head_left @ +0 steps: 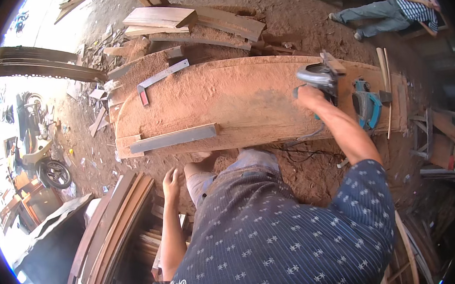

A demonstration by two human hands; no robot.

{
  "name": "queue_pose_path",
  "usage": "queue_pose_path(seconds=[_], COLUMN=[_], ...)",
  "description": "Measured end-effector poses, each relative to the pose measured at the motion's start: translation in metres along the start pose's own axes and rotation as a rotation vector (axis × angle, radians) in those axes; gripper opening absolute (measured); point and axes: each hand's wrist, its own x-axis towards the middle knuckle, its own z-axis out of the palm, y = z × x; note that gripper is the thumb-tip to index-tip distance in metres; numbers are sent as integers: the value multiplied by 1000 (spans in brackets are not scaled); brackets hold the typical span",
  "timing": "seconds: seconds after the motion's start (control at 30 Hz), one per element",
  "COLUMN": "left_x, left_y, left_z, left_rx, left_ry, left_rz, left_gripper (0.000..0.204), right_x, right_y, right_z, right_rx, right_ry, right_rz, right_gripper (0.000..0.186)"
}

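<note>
A circular saw (318, 75) stands near the right end of a sawdust-covered wooden workbench (259, 131). Its handle is in the grip of my right hand (308, 95), the arm stretched forward; the hand partly hides the grip. Beside my hip, in front of the bench, my left hand (171, 182) hangs with fingers loosely apart and nothing in them. The nearest bench item to it is a dark-faced wooden strip (174, 138) along the near edge. Right of the saw lies a teal electric planer (366, 105), with a hammer (384, 95) beyond it.
A try square (163, 75) rests at the bench's far left. Planks (159, 18) are piled beyond the bench, and long boards (107, 237) lean at my lower left. Cables (308, 154) trail below the near edge. Another person (388, 14) is at the far right.
</note>
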Motion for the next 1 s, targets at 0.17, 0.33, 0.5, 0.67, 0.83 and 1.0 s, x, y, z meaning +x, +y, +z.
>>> queue_pose_path(seconds=[0.17,0.33,0.5,0.67,0.83,1.0], left_x=[-72,-67,-63,-73,-59,-47], left_y=[87,135,121,94,59,18], left_z=[100,191,209,196,180,182], left_rx=[38,48,-141,-186,-256,-366], left_ry=[-260,-456,-464,-332,-288,-175], left_rz=[191,138,-137,-201,-223,-259], left_gripper=[43,49,66,66,62,51], right_x=[-153,-210,-229,-225,-206,-184], right_y=[5,14,-17,-41,-62,-78], right_z=[-47,-62,-18,13,27,41], right_rx=[305,790,1073,994,824,694], right_ry=[145,59,-153,-226,-262,-207], right_rz=[-60,-106,-384,-575,-720,-895], right_gripper=[40,49,45,41,38,35])
